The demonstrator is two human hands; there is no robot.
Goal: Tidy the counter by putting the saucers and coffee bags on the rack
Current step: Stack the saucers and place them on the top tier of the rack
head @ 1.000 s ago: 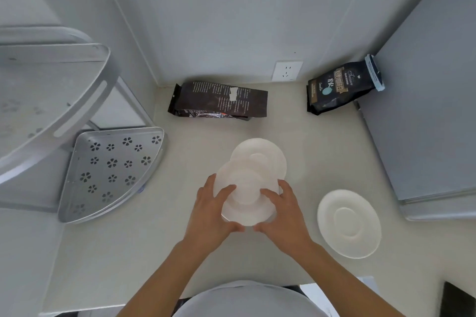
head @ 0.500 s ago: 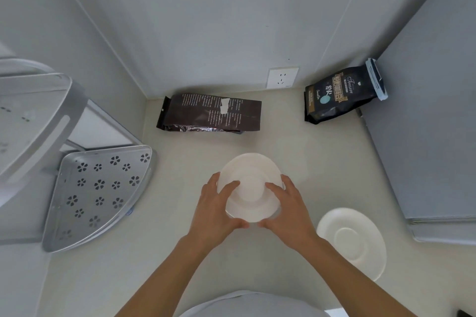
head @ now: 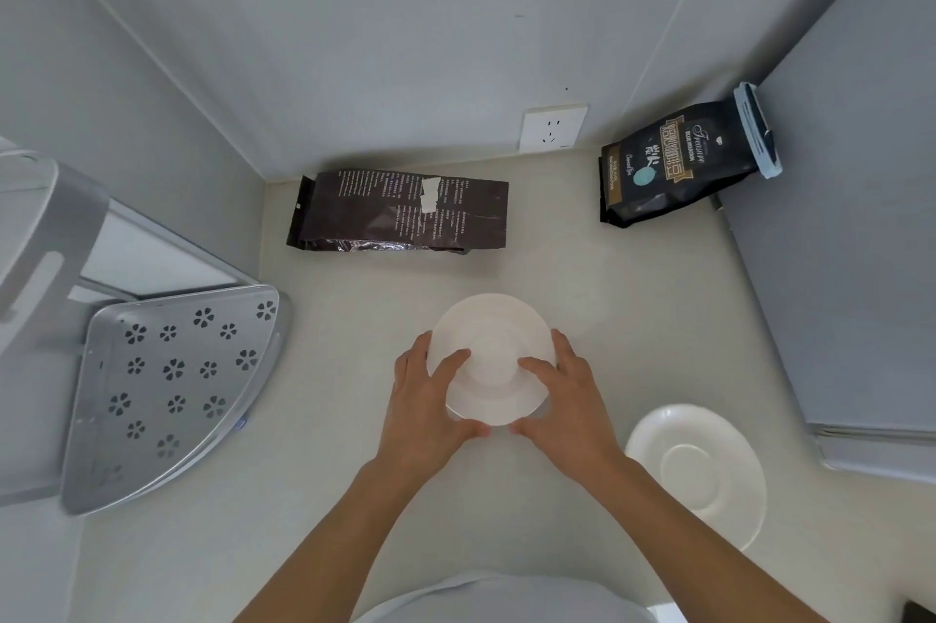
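Note:
Two white saucers (head: 490, 359) are stacked, one on top of the other, at the middle of the counter. My left hand (head: 428, 407) grips the stack's left rim and my right hand (head: 567, 407) grips its right rim, thumbs on top. A third white saucer (head: 696, 473) lies alone on the counter to the right. A dark brown coffee bag (head: 400, 212) lies flat near the back wall. A black coffee bag (head: 678, 161) with a blue clip leans at the back right. The grey corner rack's lower shelf (head: 167, 384), perforated with flower holes, stands at the left and holds nothing.
The rack's upper shelf (head: 45, 237) overhangs at the far left. A grey appliance (head: 856, 227) fills the right side. A white wall socket (head: 552, 128) sits on the back wall. The beige counter (head: 314, 496) runs between the rack and the saucers.
The held saucer has come to sit squarely on the other one; a second ago it was offset toward me. The view has shifted, so the rack sits further left.

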